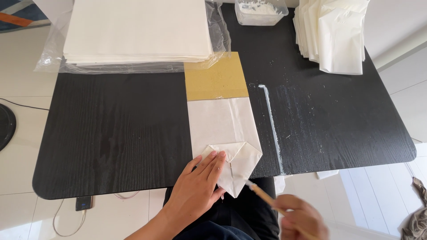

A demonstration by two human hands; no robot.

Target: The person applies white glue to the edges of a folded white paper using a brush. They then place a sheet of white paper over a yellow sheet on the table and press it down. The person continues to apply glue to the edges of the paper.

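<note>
The folded white paper bag (224, 133) lies flat on the black table (111, 133), near its front edge, with its folded bottom flaps pointing toward you and hanging slightly past the edge. Its upper end is slid over a yellow-brown cardboard sheet (216, 78) that sticks out beyond it.

Your left hand (198, 186) rests palm down on the left flap of the folded bottom, fingers straight and close together, pressing the paper flat. Your right hand (302, 220) is clamped around a thin wooden-handled brush (262, 195); the fingers are curled tight on the handle, and the brush tip touches the paper at the lower right flap, just beside your left fingertips.

To the right of the bag, a pale streak of white paste (271, 124) runs down the tabletop. Beyond the cardboard sits a thick stack of white sheets (138, 31) in clear plastic wrap. At the far edge stands a clear plastic tub (261, 11) with white stuff in it, and to its right a fanned pile of finished white bags (333, 33). A phone (83, 203) lies on the pale floor under the table's left front corner.
</note>
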